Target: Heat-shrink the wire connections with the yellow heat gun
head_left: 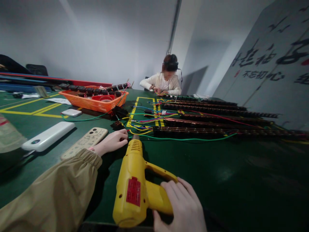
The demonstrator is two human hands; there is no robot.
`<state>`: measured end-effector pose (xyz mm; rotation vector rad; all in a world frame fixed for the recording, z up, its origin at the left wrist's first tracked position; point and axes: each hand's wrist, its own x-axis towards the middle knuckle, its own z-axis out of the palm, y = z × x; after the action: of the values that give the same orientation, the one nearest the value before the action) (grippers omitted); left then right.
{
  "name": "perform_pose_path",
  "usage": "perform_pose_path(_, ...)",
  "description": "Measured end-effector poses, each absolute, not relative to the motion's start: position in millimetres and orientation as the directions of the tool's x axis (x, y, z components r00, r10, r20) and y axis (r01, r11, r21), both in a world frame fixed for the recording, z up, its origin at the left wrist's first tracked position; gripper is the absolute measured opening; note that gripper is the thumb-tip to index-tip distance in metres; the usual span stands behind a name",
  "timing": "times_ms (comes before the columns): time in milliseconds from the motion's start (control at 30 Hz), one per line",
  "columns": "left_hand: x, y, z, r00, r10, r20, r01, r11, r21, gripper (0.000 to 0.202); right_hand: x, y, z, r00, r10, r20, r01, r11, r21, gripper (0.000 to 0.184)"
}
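My right hand [182,207] is wrapped round the handle of a yellow heat gun [134,183] with a red label, its nozzle pointing away toward a bundle of coloured wires [145,124]. My left hand [113,141], in a khaki sleeve, rests on the green table just left of the nozzle. Its fingers are curled and pinched near a yellow wire; what they hold is too small to make out. Long dark strips [217,120] with wires lie beyond.
A beige remote control [87,141] and a white oblong device [48,137] lie left of my hand. An orange tray [94,101] of dark parts stands at the back left. Another person [164,82] sits at the far side of the green table [229,174].
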<state>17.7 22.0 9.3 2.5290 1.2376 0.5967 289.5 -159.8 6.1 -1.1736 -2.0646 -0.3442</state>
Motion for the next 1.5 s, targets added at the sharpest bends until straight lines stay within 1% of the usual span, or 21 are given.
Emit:
perform_pose_path(133, 15, 25, 6, 0.559, 0.791, 0.248, 0.679, -0.608, 0.411, 0.032, 279, -158, 4, -0.294, 0.652, 0.699, 0.809, 0.559, -0.181, 0.034)
perform_pose_path(333, 13, 25, 8, 0.563, 0.788, 0.249, 0.666, -0.611, 0.427, 0.032, 281, -157, 3, -0.296, 0.634, 0.714, 0.790, 0.582, -0.190, 0.034)
perform_pose_path(500, 13, 23, 10, 0.564, 0.785, 0.256, 0.666, -0.615, 0.422, 0.031, 284, -158, 4, -0.324, 0.648, 0.689, 0.778, 0.597, -0.196, 0.037)
perform_pose_path(733, 14, 26, 3, 0.531, 0.791, 0.304, 0.668, -0.612, 0.424, 0.020, 283, -159, 2, -0.306, 0.668, 0.678, 0.773, 0.590, -0.233, 0.038)
perform_pose_path(933, 14, 26, 3, 0.511, 0.805, 0.301, 0.691, -0.593, 0.414, 0.016, 282, -159, 4, -0.291, 0.657, 0.696, 0.773, 0.590, -0.234, 0.040)
perform_pose_path(1000, 15, 25, 2, 0.478, 0.829, 0.290, 0.710, -0.559, 0.428, 0.010, 281, -160, 6, -0.263, 0.641, 0.721, 0.776, 0.584, -0.236, 0.041)
perform_pose_path(1067, 14, 25, 1, 0.407, 0.876, 0.261, 0.748, -0.483, 0.455, 0.006, 281, -160, 8, -0.239, 0.632, 0.737, 0.780, 0.577, -0.241, 0.040)
perform_pose_path(1133, 14, 25, -1, 0.334, 0.912, 0.238, 0.783, -0.409, 0.468, 0.013, 281, -160, 9, -0.238, 0.633, 0.737, 0.777, 0.579, -0.246, 0.039)
perform_pose_path(1167, 13, 26, -2, 0.322, 0.916, 0.239, 0.790, -0.399, 0.465, 0.014, 281, -160, 9, -0.243, 0.633, 0.735, 0.774, 0.583, -0.246, 0.038)
perform_pose_path(1333, 12, 28, -4, 0.407, 0.864, 0.298, 0.738, -0.503, 0.451, 0.011, 284, -158, 4, -0.284, 0.623, 0.729, 0.765, 0.605, -0.219, 0.040)
perform_pose_path(1500, 12, 26, -1, 0.424, 0.851, 0.310, 0.714, -0.524, 0.464, 0.010, 288, -158, 4, -0.335, 0.636, 0.695, 0.758, 0.620, -0.203, 0.040)
